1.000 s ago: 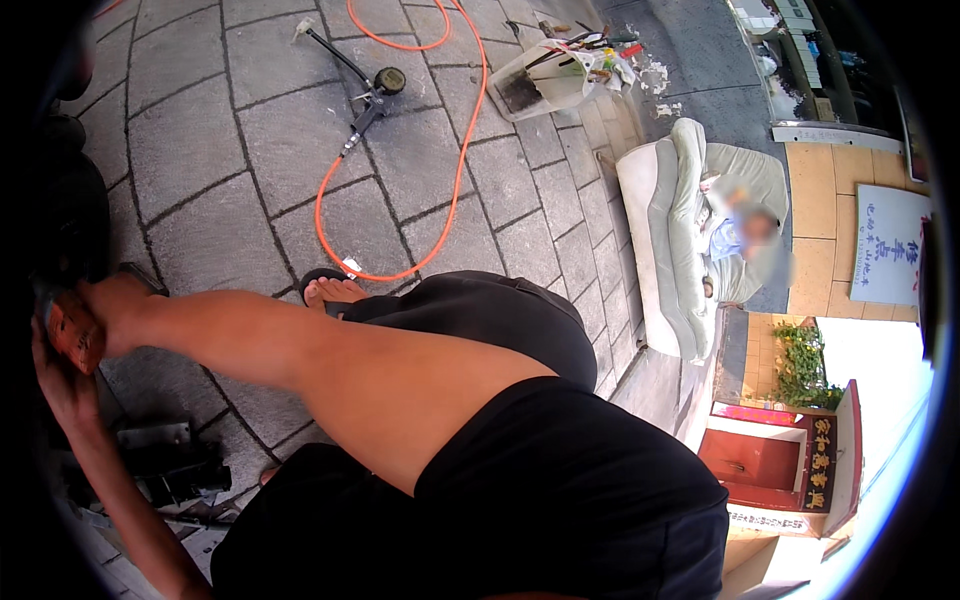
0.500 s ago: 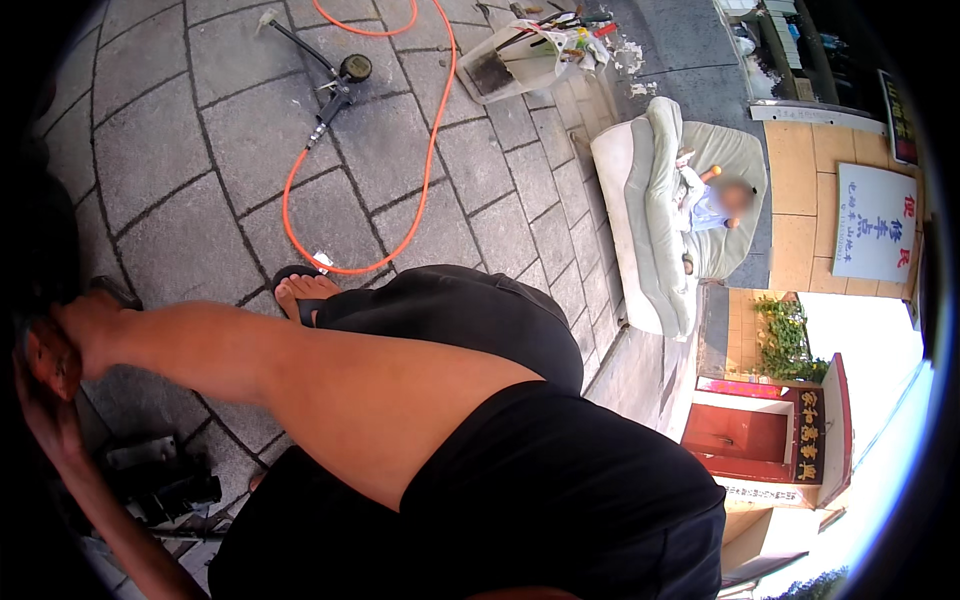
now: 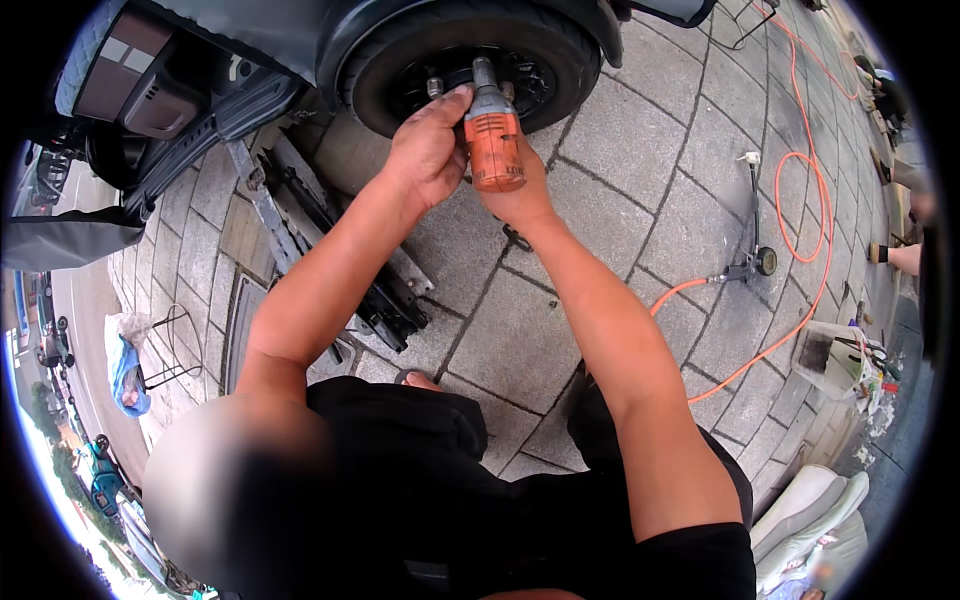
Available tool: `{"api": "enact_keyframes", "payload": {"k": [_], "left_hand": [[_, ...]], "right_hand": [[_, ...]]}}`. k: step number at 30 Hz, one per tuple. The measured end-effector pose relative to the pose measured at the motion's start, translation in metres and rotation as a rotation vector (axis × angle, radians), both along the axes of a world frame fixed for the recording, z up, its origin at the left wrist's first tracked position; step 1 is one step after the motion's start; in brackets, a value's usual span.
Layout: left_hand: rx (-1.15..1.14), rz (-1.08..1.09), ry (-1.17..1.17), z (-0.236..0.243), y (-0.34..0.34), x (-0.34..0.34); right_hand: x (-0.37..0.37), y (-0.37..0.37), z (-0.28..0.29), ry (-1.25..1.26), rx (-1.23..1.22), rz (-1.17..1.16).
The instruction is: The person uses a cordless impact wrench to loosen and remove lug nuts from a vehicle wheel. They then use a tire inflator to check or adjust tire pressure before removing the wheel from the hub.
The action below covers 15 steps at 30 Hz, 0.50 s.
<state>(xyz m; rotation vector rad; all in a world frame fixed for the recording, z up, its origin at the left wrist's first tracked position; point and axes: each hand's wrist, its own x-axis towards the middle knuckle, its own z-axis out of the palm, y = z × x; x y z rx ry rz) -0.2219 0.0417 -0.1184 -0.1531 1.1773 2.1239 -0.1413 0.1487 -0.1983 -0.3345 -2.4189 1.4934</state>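
An orange and grey impact wrench (image 3: 493, 152) points into the dark hub of a black tyre (image 3: 365, 70) on a vehicle (image 3: 230, 40) at the top. My right hand (image 3: 521, 205) is closed round the wrench from the right and below, its fingers mostly hidden. My left hand (image 3: 425, 150) is curled against the wrench's left side, thumb up by the front end near a metal lug; what its lower fingers grip is partly hidden.
Dark metal parts (image 3: 380, 310) lie left of centre on the paving. A tyre inflator (image 3: 762, 262) with an orange hose (image 3: 820, 220) lies right, near a tool bin (image 3: 830, 360) and a padded seat (image 3: 805, 500) with a person on it. Other people's limbs (image 3: 900, 258) show at the right edge.
My view has swung from the seat and doorway on the right round to the wheel. The wrench and both hands, earlier at the far left edge, now appear at top centre.
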Motion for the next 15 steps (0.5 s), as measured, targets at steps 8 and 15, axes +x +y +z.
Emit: {"api": "enact_keyframes", "payload": {"k": [8, 15], "left_hand": [[-0.096, 0.152, 0.055, 0.001, 0.001, -0.006], [-0.085, 0.197, 0.138, 0.014, -0.013, -0.024]], "right_hand": [[-0.003, -0.004, 0.0, 0.052, -0.08, 0.011], [-0.007, -0.001, -0.01, 0.085, -0.089, 0.022]]}}
